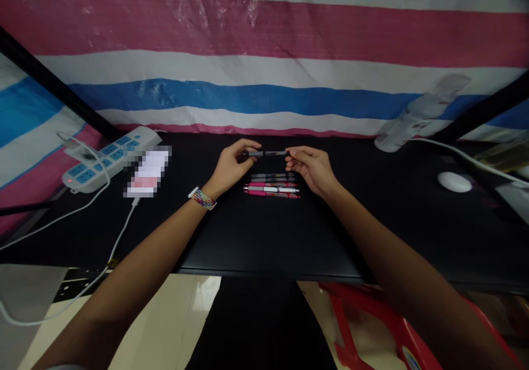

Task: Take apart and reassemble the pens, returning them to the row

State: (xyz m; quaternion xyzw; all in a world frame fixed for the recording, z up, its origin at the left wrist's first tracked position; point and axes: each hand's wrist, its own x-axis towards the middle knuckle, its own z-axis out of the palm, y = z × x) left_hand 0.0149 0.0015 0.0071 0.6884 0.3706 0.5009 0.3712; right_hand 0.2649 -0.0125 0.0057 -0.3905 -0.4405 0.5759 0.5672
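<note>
A dark pen [268,153] is held level above the black table [264,237], one end pinched by my left hand [231,166] and the other end by my right hand [311,167]. Both hands are closed on it. Just below the hands, several pens [271,185] lie side by side in a row on the table; some are pink, some grey. My left wrist wears a colourful braided band [202,198].
A white power strip [108,157] with blue sockets and a blurred phone [147,172] on a white cable lie at the left. A white mouse [454,181] and a toppled clear bottle [417,113] are at the right. A red plastic stool [372,326] stands below the table edge.
</note>
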